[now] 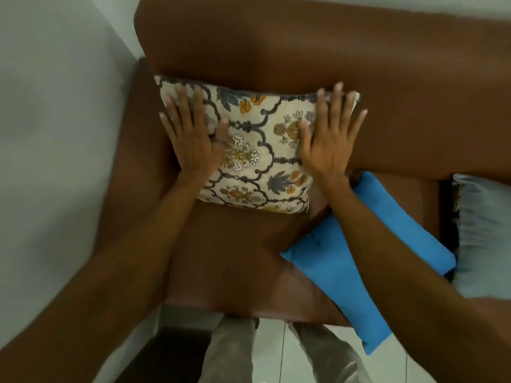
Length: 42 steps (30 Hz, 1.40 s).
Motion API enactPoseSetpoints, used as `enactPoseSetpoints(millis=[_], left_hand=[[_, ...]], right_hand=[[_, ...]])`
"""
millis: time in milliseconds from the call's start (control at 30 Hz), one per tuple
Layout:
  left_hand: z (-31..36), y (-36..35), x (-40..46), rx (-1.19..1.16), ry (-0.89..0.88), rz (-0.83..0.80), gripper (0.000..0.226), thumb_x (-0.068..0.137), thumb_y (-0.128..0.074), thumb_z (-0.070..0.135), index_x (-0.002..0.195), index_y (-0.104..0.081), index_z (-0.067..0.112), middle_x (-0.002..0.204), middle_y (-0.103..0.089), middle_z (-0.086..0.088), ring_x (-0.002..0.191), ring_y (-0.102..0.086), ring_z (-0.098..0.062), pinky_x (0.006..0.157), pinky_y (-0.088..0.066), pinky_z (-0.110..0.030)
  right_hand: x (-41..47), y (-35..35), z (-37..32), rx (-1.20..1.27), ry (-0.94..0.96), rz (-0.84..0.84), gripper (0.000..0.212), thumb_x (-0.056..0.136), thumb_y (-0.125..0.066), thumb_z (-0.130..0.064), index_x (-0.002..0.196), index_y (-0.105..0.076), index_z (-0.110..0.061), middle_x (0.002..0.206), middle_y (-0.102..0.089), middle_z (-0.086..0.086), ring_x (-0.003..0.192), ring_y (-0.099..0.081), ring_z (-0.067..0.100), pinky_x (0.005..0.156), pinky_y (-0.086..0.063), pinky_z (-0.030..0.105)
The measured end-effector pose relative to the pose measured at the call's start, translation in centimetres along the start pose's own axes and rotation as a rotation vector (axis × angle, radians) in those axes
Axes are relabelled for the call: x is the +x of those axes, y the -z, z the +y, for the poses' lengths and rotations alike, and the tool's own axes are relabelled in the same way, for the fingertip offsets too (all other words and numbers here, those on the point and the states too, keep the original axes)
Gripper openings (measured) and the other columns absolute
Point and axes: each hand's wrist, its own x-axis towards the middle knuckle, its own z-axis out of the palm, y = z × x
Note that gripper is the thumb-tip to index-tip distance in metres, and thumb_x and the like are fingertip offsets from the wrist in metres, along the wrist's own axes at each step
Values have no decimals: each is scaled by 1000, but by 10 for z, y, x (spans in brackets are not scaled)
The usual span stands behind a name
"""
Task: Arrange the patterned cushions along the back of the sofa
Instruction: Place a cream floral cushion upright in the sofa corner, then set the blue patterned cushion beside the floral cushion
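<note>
A cream cushion [257, 150] with a grey and orange flower pattern leans against the back of the brown sofa [304, 51], at its left end by the armrest. My left hand [193, 134] lies flat on the cushion's left side, fingers spread. On its right side my right hand [329, 136] rests flat too, fingers spread, fingertips at the top edge. Neither hand grips anything.
A plain blue cushion [387, 236] lies flat on the seat under my right forearm, its corner hanging over the front edge. A pale grey cushion [484, 230] sits at the right edge. A grey wall [55, 106] stands left; my legs and tiled floor [276, 352] are below.
</note>
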Motion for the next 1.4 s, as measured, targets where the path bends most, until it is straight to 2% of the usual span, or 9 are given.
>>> enactPoseSetpoints(millis=[133, 233, 367, 533, 733, 867, 1000, 1267, 1400], left_hand=[[28, 26, -10, -163, 194, 92, 94, 106, -22, 70, 163, -27, -4, 167, -18, -41, 158, -19, -57, 130, -16, -68], [75, 20, -85, -258, -175, 127, 55, 109, -53, 39, 149, -45, 1, 158, -37, -33, 151, -37, -45, 126, -34, -54], [169, -15, -186, -442, -347, -514, 47, 107, -57, 36, 147, -49, 13, 154, -50, -20, 143, -48, -33, 118, -43, -52], [228, -68, -237, -348, 91, -1076, 77, 105, -48, 60, 169, -18, 28, 179, -10, -3, 166, -11, -26, 135, -12, -49], [229, -30, -226, -598, 395, -1162, 68, 106, -54, 51, 167, -27, 34, 177, -21, 6, 162, -23, -18, 133, -21, -41], [245, -4, -187, -686, 639, -1041, 45, 115, -39, 30, 156, -49, 13, 160, -54, -6, 148, -52, -24, 125, -40, -43], [248, 19, -161, -1395, 769, -790, 46, 108, -36, 55, 121, -62, 20, 74, -68, 6, 62, -66, -9, 55, -54, -24], [299, 1, -116, -1047, 664, -294, 41, 95, -77, 43, 119, -76, 11, 88, -79, -10, 72, -72, -36, 64, -63, -46], [300, -15, -94, -913, 611, -166, 34, 90, -82, 46, 98, -80, 13, 83, -77, 6, 81, -74, -13, 80, -65, -47]], right_hand=[[3, 33, 53, 130, -60, 104, 64, 114, -31, -49, 166, -30, -12, 173, -28, 24, 161, -23, 47, 132, -14, 62], [-57, 53, 109, 244, -90, 8, 57, 115, -42, -34, 165, -32, -8, 174, -25, 25, 162, -20, 46, 133, -21, 58], [-176, 68, 207, 366, -519, -250, 64, 106, -60, -25, 158, -37, 4, 172, -24, 27, 158, -30, 46, 127, -32, 57], [-279, 77, 295, 632, -1189, -374, 87, 98, -73, -45, 164, -28, -11, 172, -23, 18, 158, -30, 39, 128, -31, 56], [-263, 114, 326, 1107, -993, -430, 66, 107, -65, -29, 164, -31, -24, 155, -50, -11, 136, -55, 7, 111, -48, 21], [-211, 159, 353, 1128, -963, -405, 31, 113, -48, -17, 135, -69, -8, 139, -67, 3, 131, -64, 18, 116, -49, 30], [-149, 189, 349, 1352, -1135, -213, 43, 117, -34, -31, 90, -66, -22, 61, -72, -17, 53, -66, -3, 49, -51, 14], [-75, 175, 312, 1331, -947, 40, 50, 118, -28, -34, 130, -65, -2, 121, -78, 7, 109, -73, 12, 97, -64, 34], [-37, 154, 326, 1056, -864, 14, 46, 114, -40, -44, 107, -71, -11, 100, -74, -5, 91, -70, 5, 90, -61, 39]])
